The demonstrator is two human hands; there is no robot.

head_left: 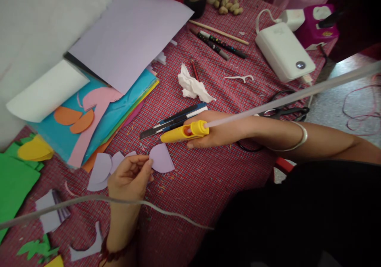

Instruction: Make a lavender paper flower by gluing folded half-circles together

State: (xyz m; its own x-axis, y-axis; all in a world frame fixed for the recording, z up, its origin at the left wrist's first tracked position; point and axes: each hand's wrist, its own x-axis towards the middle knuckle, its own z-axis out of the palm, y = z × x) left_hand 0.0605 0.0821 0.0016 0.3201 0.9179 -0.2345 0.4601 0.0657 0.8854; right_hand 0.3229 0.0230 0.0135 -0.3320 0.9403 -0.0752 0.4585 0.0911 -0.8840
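Between its thumb and fingers, my left hand [129, 175] pinches a rounded lilac paper piece [162, 158] with a straight lower right edge. More cut lilac pieces [100, 168] lie partly under and beside that hand. My right hand [218, 130] is wrapped round a yellow glue gun [184, 132], whose tip points left, just above the lilac piece and apart from it. A long translucent glue stick [285, 96] runs out of its back toward the upper right. Behind the glue gun lies a utility knife [169, 125], partly covered by it.
Coloured sheets [125, 100] and a large lilac sheet [133, 33] are stacked at the back left. A white power bank [284, 50], pens [220, 45], crumpled tissue [193, 85] and scissors [282, 111] lie on the checked cloth. A grey cable [98, 198] crosses the left forearm.
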